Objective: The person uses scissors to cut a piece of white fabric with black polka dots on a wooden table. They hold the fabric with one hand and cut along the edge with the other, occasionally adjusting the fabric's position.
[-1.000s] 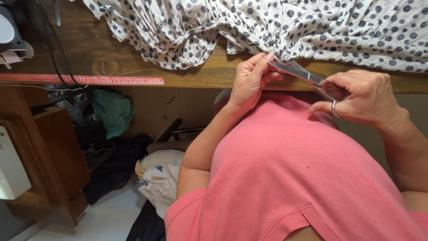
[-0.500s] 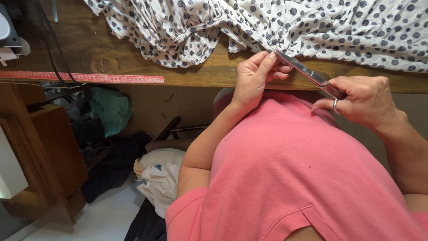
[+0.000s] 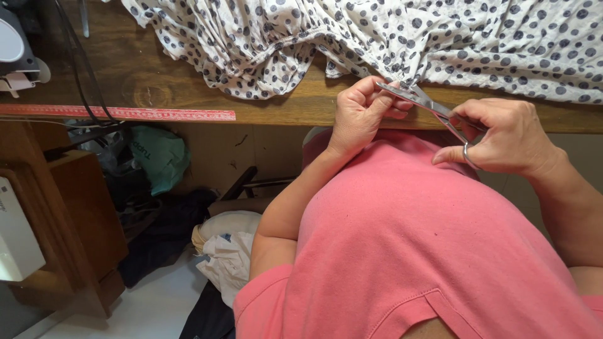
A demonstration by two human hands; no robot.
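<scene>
Wooden worktop (image 3: 157, 81) carries limp dotted fabric (image 3: 440, 44); left hand (image 3: 361, 116) pinches its soft edge, right hand (image 3: 502, 135) clamped on stiff metal scissors (image 3: 427, 103), best gripped near the cut.

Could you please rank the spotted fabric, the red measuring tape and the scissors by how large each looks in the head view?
1. Spotted fabric, largest by far.
2. Red measuring tape, long but thin.
3. Scissors, smallest, partly hidden by the right hand.
</scene>
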